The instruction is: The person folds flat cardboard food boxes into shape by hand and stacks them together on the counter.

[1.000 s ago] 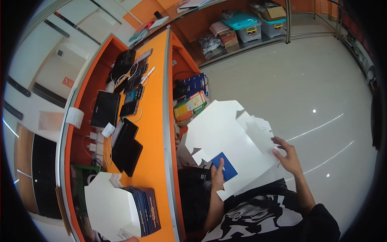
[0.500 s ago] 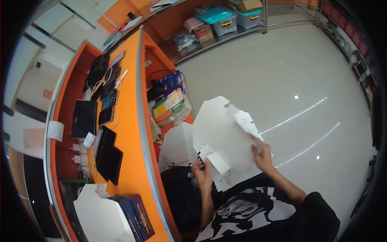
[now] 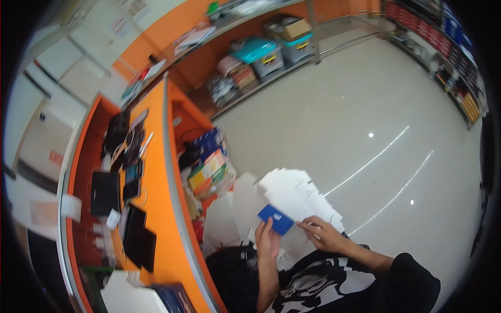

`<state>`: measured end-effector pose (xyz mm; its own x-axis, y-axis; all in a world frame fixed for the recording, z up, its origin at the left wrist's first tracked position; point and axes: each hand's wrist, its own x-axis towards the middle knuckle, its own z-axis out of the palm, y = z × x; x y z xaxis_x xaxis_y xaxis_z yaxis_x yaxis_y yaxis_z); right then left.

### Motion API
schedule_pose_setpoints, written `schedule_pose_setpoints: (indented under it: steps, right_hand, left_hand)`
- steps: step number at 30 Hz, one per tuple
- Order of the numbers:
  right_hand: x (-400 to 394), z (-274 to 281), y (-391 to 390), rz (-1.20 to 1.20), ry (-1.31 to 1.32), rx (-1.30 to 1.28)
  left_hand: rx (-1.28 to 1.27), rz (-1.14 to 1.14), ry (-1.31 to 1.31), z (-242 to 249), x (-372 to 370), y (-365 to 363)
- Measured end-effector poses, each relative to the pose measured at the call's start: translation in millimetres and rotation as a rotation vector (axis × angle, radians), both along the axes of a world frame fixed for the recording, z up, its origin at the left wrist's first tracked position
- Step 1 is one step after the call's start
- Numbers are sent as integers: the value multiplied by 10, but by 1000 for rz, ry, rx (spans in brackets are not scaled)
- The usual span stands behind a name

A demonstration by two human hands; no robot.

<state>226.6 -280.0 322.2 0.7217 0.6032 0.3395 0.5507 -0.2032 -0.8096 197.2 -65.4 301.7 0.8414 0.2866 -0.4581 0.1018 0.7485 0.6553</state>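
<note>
Two-handed hold on a blue panel (image 3: 276, 219). The left hand (image 3: 266, 241) is clamped on the near edge of the panel, its thumb laid over the blue face; it is the nearer hand. The right hand (image 3: 324, 237) stands just beside the opposite end, fingers bent; blur makes it hard to tell whether they pinch or touch anything. The panel lies beyond the left grip and extends to its right, its long axis slanting from far left to near right, with the near end pointing toward the right hand. A white board (image 3: 297, 193) spreads just beyond the panel, its long axis running on a similar slant. Left of the grip: an orange counter (image 3: 156, 156).
</note>
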Motion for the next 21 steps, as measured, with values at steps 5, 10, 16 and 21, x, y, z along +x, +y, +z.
schedule_pose_setpoints:
  steps: [5,10,16,21]
  right_hand:
    - [65,146,-1,56,-286,9]
    - [57,149,172,-41,-463,-62]
    - [17,197,183,-54,-463,-33]
    - [-58,127,274,-155,-454,-76]
  left_hand:
    - [168,44,-138,238,-32,-74]
    - [323,104,-158,209,-109,-326]
    - [288,138,-176,182,-177,-359]
    - [259,81,-118,301,-198,-440]
